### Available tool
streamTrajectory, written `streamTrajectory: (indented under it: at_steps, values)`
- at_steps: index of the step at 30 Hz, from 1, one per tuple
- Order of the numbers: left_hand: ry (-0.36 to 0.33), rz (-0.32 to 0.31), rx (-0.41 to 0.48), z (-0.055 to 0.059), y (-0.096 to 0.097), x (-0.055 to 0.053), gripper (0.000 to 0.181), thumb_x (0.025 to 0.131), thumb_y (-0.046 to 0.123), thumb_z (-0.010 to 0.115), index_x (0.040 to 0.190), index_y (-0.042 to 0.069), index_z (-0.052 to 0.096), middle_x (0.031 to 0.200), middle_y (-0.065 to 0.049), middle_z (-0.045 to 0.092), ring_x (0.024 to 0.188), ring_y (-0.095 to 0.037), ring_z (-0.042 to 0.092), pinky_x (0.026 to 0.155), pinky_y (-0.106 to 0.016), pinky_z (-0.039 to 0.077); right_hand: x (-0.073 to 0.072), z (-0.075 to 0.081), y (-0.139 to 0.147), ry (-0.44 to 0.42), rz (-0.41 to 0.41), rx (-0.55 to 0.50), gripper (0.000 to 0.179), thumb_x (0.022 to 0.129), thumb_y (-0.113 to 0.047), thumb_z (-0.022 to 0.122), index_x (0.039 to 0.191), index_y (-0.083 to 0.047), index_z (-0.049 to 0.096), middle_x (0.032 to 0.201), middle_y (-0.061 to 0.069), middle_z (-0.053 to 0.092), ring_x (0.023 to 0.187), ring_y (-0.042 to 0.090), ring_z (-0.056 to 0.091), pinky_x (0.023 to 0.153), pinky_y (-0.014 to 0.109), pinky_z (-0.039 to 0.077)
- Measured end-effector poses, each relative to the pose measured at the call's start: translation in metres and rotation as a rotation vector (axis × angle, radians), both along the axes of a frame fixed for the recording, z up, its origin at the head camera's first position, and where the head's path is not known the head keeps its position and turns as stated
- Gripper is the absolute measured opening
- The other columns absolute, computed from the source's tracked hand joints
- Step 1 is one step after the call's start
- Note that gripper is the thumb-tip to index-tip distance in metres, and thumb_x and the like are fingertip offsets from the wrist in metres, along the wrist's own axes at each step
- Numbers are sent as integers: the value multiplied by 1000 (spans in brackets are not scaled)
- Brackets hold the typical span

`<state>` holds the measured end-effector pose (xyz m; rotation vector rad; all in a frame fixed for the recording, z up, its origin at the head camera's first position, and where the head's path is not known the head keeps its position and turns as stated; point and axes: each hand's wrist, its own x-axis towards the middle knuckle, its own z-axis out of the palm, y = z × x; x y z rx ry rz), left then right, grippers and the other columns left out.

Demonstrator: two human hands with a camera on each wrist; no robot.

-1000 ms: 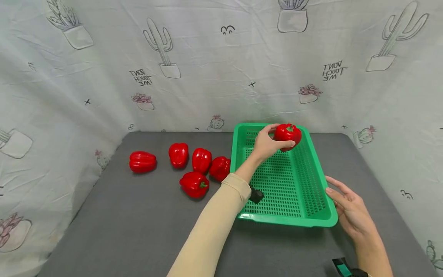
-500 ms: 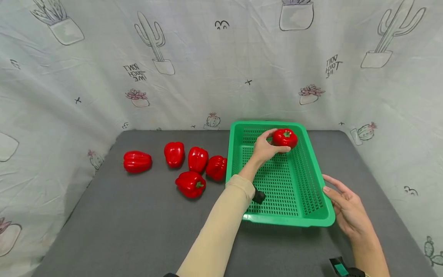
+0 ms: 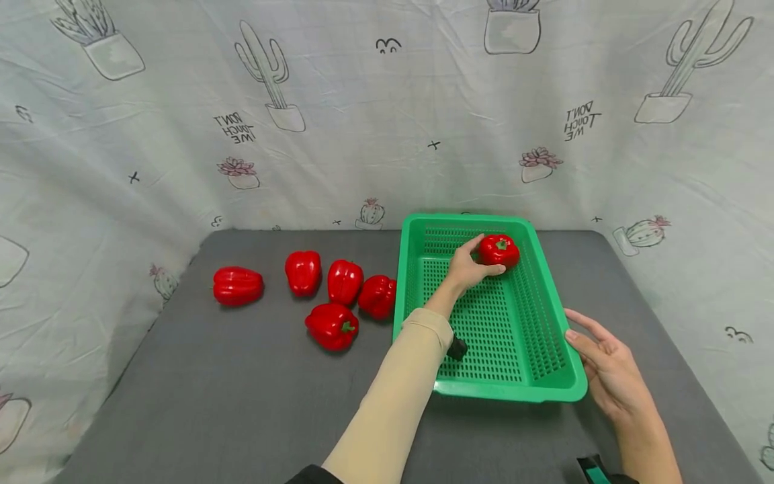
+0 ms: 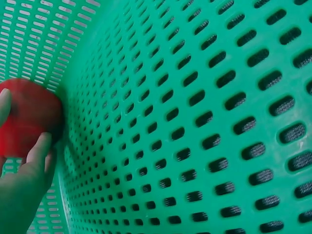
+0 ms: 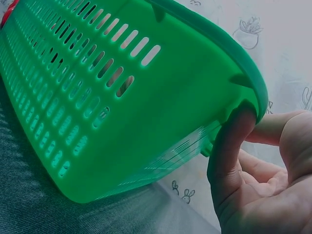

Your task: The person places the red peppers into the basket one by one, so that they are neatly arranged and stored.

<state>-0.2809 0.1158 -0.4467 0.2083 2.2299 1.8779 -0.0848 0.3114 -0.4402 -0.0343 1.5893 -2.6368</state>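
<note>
My left hand (image 3: pixel 470 266) reaches into the far half of a green perforated plastic basket (image 3: pixel 556 296), thumb and fingers around a red bell pepper (image 3: pixel 498 251). Down at the basket floor, close to a slotted wall, the same pepper (image 4: pixel 30 119) shows in the left wrist view with the fingers (image 4: pixel 39 153) on its side. On the near right side, my right hand (image 3: pixel 611 366) pinches the basket's rim (image 5: pixel 258 92) between thumb and finger. Several more red bell peppers lie on the grey table left of the basket, one pepper (image 3: pixel 379 296) right beside its wall.
The grey tabletop (image 3: pixel 242 390) extends left and in front of the basket. A lone pepper (image 3: pixel 238 286) lies farthest left. White cloth (image 3: pixel 338 87) printed with cacti hangs behind and at both sides. A black wrist device (image 3: pixel 457 348) overlaps the basket under my left forearm.
My left hand has lowered the bell pepper from above the basket's far end down into it. The right hand stays at the rim; the whole view has shifted slightly.
</note>
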Motion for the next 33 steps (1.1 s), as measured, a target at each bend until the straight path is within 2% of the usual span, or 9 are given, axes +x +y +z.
streamTrajectory:
  at_steps: [6, 18, 24, 29, 33]
  values:
    - [13, 12, -11, -1, 0, 3, 79, 81, 11, 83, 150, 20, 44, 139, -4, 51, 125, -25, 50, 88, -31, 51, 1, -1, 0, 9, 2, 3, 39, 102, 6, 45, 136, -9, 56, 108, 11, 71, 91, 20, 70, 74, 32, 57]
    - [-9, 11, -24, -5, 4, 3, 80, 81, 13, 83, 150, 25, 43, 141, 0, 51, 128, -22, 47, 89, -30, 50, 4, -3, 0, -12, -24, 17, 39, 101, 5, 47, 136, -10, 58, 104, 10, 71, 88, 19, 70, 71, 32, 57]
    - [-6, 8, -32, -3, 4, 6, 81, 80, 11, 83, 150, 22, 43, 138, -1, 53, 126, -20, 49, 91, -33, 49, 7, -5, -1, 5, -7, -32, 40, 101, 7, 45, 136, -9, 57, 105, 11, 71, 91, 19, 70, 74, 31, 57]
    - [-1, 11, -78, 8, 4, 10, 89, 78, 20, 86, 152, 19, 36, 143, -3, 47, 128, -22, 46, 92, -38, 49, 7, -5, -2, 30, 20, -38, 42, 102, 7, 43, 139, -9, 53, 107, 11, 70, 92, 20, 69, 74, 31, 57]
    - [-34, 8, -170, 28, 2, 15, 102, 76, 33, 87, 155, 16, 25, 147, -7, 40, 132, -25, 39, 91, -40, 50, 6, -4, -2, 22, 7, -12, 41, 102, 6, 44, 138, -10, 55, 104, 10, 71, 90, 19, 70, 73, 31, 57]
